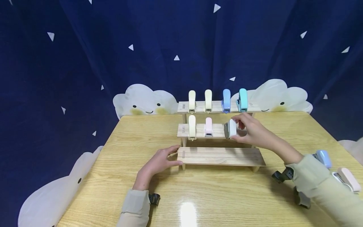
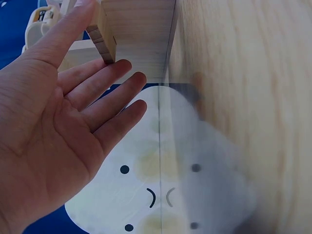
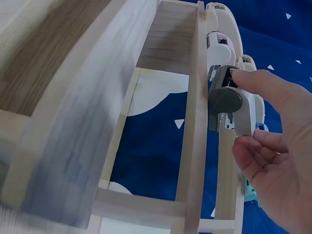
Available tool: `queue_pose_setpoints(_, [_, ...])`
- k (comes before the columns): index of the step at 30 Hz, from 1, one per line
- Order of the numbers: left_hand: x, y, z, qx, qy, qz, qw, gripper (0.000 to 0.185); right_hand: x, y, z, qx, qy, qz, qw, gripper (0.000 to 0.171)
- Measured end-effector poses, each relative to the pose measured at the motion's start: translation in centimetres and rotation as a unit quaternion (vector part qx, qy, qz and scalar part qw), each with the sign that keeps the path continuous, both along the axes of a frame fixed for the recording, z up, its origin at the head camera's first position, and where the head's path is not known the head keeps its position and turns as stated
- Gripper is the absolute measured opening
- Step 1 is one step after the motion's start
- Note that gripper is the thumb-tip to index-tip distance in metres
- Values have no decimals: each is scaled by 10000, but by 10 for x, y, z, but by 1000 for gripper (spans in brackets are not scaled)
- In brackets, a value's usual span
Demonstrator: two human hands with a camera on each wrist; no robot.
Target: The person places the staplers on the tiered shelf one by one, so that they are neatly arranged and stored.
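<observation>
My right hand (image 1: 252, 130) pinches a white and grey stapler (image 1: 232, 128) between thumb and fingers at the right part of the middle step of a three-step wooden rack (image 1: 221, 156). In the right wrist view the grey base of this stapler (image 3: 224, 100) is close against the step; whether it bears on the wood I cannot tell. To its left on that step stand a pink stapler (image 1: 209, 126) and a cream stapler (image 1: 192, 127). My left hand (image 1: 160, 162) has its fingers extended at the left end of the lowest step, thumb against the wood.
Along the top step stand two cream staplers (image 1: 208, 101), a blue stapler (image 1: 226, 101) and a teal stapler (image 1: 243, 100). By my right sleeve on the table lie a blue stapler (image 1: 324, 158), a pink stapler (image 1: 349, 179) and a partly covered grey one (image 1: 303, 198).
</observation>
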State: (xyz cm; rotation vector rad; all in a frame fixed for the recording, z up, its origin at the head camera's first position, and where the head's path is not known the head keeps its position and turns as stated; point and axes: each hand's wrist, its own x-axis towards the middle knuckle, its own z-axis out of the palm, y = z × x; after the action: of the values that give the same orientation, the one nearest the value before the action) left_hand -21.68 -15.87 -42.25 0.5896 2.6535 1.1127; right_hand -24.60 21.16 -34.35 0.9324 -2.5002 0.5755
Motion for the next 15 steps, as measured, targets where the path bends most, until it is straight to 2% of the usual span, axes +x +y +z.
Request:
queue_pose_setpoints(8, [0,-1,1,6,-31,26,10000,79,-8,-8,3,64,-136,60,9999,54])
queue_pose_setpoints(15, [0,0,1,35,-45,-15,10000,81,-14,-10,2,37,-473,83,9988,54])
